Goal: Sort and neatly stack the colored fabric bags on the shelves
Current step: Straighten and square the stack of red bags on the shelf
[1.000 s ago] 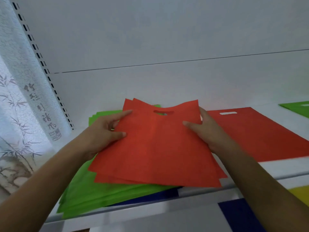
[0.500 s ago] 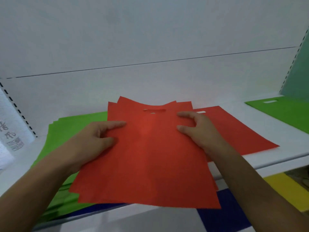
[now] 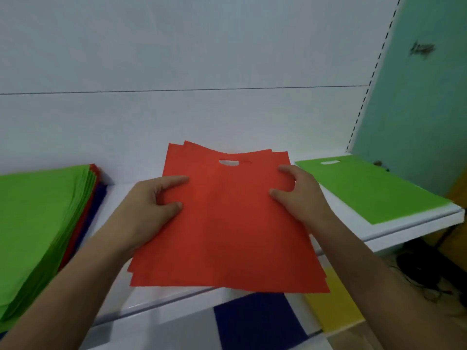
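Teal wall point(image 3: 414, 102) right; dark cables point(image 3: 427, 271) below.

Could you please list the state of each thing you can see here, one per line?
Red bags: small bundle, edges fanned, held over the shelf.
Left hand: gripping the bundle's left side.
Right hand: gripping its right side.
Mixed stack: green on top, red and blue beneath.
Green bag: lying flat on the shelf.
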